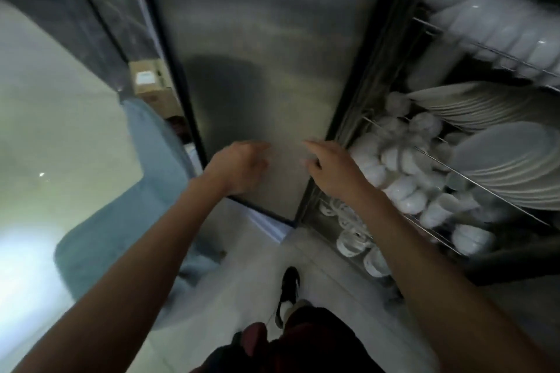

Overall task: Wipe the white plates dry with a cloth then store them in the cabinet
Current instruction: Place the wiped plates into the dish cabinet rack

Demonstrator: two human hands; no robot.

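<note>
The steel cabinet door point(260, 70) stands open in front of me. Both my hands are empty and reach toward its lower part. My left hand point(239, 166) hovers at the door face with loosely bent fingers. My right hand point(330, 166) is near the door's right edge, fingers relaxed. Inside the cabinet on the right, stacks of white plates point(509, 166) lie on wire shelves point(472, 179), with more plates point(472, 109) behind. No cloth is in either hand.
White cups point(400, 172) crowd the shelf front beside my right wrist. White bowls point(491, 24) sit on the upper shelf, more cups point(351, 239) on the bottom. A pale blue cloth point(133, 197) hangs at left. A cardboard box point(151, 85) stands behind the door. My shoe point(289, 288) is on the floor.
</note>
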